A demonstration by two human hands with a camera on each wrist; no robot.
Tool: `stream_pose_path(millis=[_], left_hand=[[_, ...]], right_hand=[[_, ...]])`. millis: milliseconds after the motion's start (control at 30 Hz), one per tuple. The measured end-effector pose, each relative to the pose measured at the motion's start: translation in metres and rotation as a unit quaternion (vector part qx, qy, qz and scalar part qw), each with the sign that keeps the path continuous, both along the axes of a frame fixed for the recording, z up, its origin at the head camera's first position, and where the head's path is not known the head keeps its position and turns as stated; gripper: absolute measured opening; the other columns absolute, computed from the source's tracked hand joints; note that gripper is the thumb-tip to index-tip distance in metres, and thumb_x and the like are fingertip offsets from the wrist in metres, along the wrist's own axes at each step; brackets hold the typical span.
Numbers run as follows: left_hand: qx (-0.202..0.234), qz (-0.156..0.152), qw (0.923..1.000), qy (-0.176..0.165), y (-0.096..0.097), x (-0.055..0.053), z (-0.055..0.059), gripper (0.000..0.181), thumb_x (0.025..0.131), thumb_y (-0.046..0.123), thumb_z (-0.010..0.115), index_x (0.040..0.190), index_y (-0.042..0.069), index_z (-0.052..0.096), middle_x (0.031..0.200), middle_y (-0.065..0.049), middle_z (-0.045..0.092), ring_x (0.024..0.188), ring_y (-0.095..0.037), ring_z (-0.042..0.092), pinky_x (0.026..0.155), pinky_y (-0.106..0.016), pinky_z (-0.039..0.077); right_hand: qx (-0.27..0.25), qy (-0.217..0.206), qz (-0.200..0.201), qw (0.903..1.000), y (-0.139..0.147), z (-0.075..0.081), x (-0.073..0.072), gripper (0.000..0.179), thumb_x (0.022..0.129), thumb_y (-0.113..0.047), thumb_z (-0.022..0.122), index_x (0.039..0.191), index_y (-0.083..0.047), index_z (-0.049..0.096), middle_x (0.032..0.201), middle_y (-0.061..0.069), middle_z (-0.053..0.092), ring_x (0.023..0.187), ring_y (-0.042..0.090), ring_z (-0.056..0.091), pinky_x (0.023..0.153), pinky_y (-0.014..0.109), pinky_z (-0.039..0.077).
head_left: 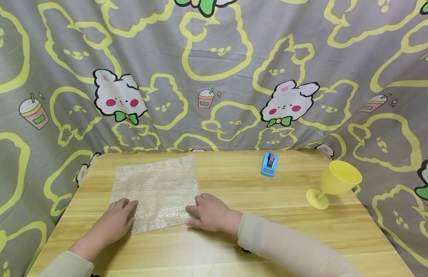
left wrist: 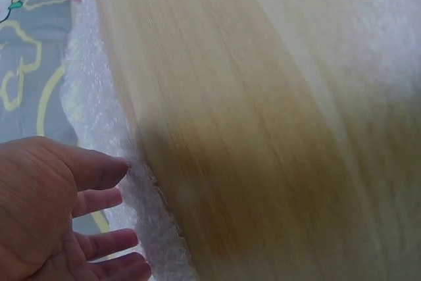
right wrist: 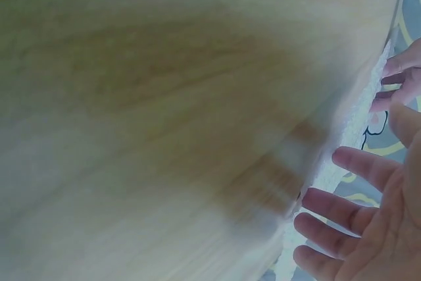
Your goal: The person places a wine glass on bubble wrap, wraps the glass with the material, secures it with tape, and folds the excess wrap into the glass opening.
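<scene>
A sheet of clear bubble wrap [head_left: 156, 194] lies flat on the left half of the wooden table. At its lower left edge my left hand [head_left: 117, 220] rests with fingers spread and relaxed. My right hand [head_left: 211, 214] touches the lower right edge, its fingers loosely extended. The left wrist view has the left thumb and fingers [left wrist: 108, 243] apart from each other, over the edge of the bubble wrap [left wrist: 99, 97]. In the right wrist view the right fingers [right wrist: 335, 212] are also spread, beside the wrap's edge.
On the wooden table [head_left: 234, 188] a blue tape dispenser [head_left: 268, 169] stands near the back edge, right of centre. A yellow goblet [head_left: 338, 180] stands upright at the right side. Behind the table hangs a grey curtain [head_left: 165, 50] with cartoon animals.
</scene>
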State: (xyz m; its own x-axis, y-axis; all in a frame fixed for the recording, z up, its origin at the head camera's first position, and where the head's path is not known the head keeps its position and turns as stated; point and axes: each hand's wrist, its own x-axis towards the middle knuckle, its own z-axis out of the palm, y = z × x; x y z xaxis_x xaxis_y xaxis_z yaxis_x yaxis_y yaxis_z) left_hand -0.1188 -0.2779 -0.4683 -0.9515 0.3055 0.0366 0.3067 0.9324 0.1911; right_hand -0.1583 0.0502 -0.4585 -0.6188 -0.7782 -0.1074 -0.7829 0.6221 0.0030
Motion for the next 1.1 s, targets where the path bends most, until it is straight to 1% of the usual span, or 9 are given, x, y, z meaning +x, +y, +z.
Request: stream_pose_path(millis=[133, 233, 333, 400, 533, 633, 800, 933, 1100], left_hand=[[0.016, -0.006, 0.9998, -0.008, 0.0, -0.002, -0.001, 0.05, 0.088, 0.012, 0.074, 0.131, -0.006, 0.057, 0.12, -0.033, 0.053, 0.111, -0.052, 0.052, 0.093, -0.064, 0.046], [0.023, -0.014, 0.9996, -0.01, 0.0, -0.002, 0.0, 0.05, 0.087, 0.014, 0.075, 0.13, -0.006, 0.058, 0.118, -0.031, 0.054, 0.107, -0.047, 0.056, 0.091, -0.061, 0.048], [0.028, -0.021, 0.9993, -0.014, 0.003, -0.002, 0.002, 0.05, 0.087, 0.016, 0.076, 0.13, -0.005, 0.059, 0.116, -0.03, 0.055, 0.104, -0.043, 0.058, 0.089, -0.058, 0.05], [0.03, -0.023, 0.9991, -0.018, 0.005, -0.004, 0.002, 0.05, 0.088, 0.018, 0.076, 0.129, -0.004, 0.06, 0.116, -0.028, 0.055, 0.102, -0.04, 0.059, 0.087, -0.056, 0.051], [0.033, -0.024, 0.9988, -0.026, 0.008, -0.007, 0.002, 0.05, 0.088, 0.019, 0.076, 0.13, -0.003, 0.059, 0.113, -0.024, 0.055, 0.096, -0.033, 0.06, 0.082, -0.052, 0.053], [0.037, -0.024, 0.9987, -0.026, 0.01, -0.007, 0.002, 0.05, 0.087, 0.02, 0.077, 0.129, -0.003, 0.06, 0.112, -0.022, 0.055, 0.095, -0.031, 0.06, 0.081, -0.05, 0.053], [0.035, -0.027, 0.9988, -0.021, 0.01, -0.008, 0.003, 0.057, 0.086, 0.025, 0.08, 0.129, -0.005, 0.059, 0.114, -0.023, 0.057, 0.099, -0.036, 0.061, 0.085, -0.053, 0.053], [0.025, -0.038, 0.9988, -0.021, 0.012, -0.01, 0.004, 0.06, 0.087, 0.03, 0.079, 0.128, -0.009, 0.059, 0.117, -0.024, 0.056, 0.105, -0.039, 0.06, 0.089, -0.053, 0.052], [0.022, -0.056, 0.9981, -0.015, 0.016, -0.01, 0.006, 0.061, 0.087, 0.03, 0.078, 0.127, -0.012, 0.059, 0.127, -0.029, 0.054, 0.115, -0.045, 0.056, 0.097, -0.056, 0.048]], right_hand=[[0.003, 0.009, -0.003, 1.0, -0.001, -0.002, -0.003, 0.053, 0.102, -0.059, 0.041, 0.137, -0.026, 0.062, 0.105, -0.001, 0.057, 0.095, 0.014, 0.049, 0.092, 0.03, 0.044], [-0.008, 0.02, -0.002, 0.9998, -0.003, -0.003, -0.005, 0.046, 0.102, -0.056, 0.045, 0.121, -0.024, 0.071, 0.102, -0.002, 0.056, 0.091, 0.014, 0.047, 0.084, 0.027, 0.044], [-0.019, 0.031, -0.003, 0.9994, -0.005, -0.002, -0.006, 0.039, 0.101, -0.053, 0.05, 0.099, -0.021, 0.072, 0.106, -0.003, 0.057, 0.095, 0.014, 0.051, 0.087, 0.026, 0.046], [-0.022, 0.027, -0.01, 0.9993, -0.006, -0.001, -0.006, 0.037, 0.1, -0.051, 0.054, 0.091, -0.019, 0.07, 0.115, -0.001, 0.061, 0.103, 0.016, 0.056, 0.092, 0.027, 0.048], [-0.015, 0.01, -0.024, 0.9996, -0.01, 0.0, -0.006, 0.04, 0.1, -0.048, 0.056, 0.101, -0.011, 0.072, 0.132, 0.004, 0.062, 0.115, 0.021, 0.061, 0.099, 0.03, 0.049], [-0.007, 0.008, -0.027, 0.9996, -0.012, -0.001, -0.006, 0.038, 0.1, -0.045, 0.057, 0.107, -0.01, 0.071, 0.124, 0.005, 0.066, 0.11, 0.019, 0.063, 0.097, 0.029, 0.05], [-0.009, 0.019, -0.04, 0.999, -0.012, -0.004, -0.007, 0.031, 0.1, -0.04, 0.058, 0.106, -0.012, 0.068, 0.098, -0.001, 0.064, 0.085, 0.014, 0.059, 0.075, 0.026, 0.053], [-0.021, 0.04, -0.056, 0.9974, -0.012, -0.005, -0.008, 0.027, 0.099, -0.037, 0.059, 0.109, -0.013, 0.066, 0.094, -0.002, 0.062, 0.08, 0.015, 0.057, 0.063, 0.026, 0.052], [-0.03, 0.065, -0.064, 0.9954, -0.011, -0.007, -0.009, 0.026, 0.096, -0.037, 0.065, 0.112, -0.017, 0.065, 0.094, -0.004, 0.061, 0.079, 0.015, 0.055, 0.056, 0.025, 0.049]])
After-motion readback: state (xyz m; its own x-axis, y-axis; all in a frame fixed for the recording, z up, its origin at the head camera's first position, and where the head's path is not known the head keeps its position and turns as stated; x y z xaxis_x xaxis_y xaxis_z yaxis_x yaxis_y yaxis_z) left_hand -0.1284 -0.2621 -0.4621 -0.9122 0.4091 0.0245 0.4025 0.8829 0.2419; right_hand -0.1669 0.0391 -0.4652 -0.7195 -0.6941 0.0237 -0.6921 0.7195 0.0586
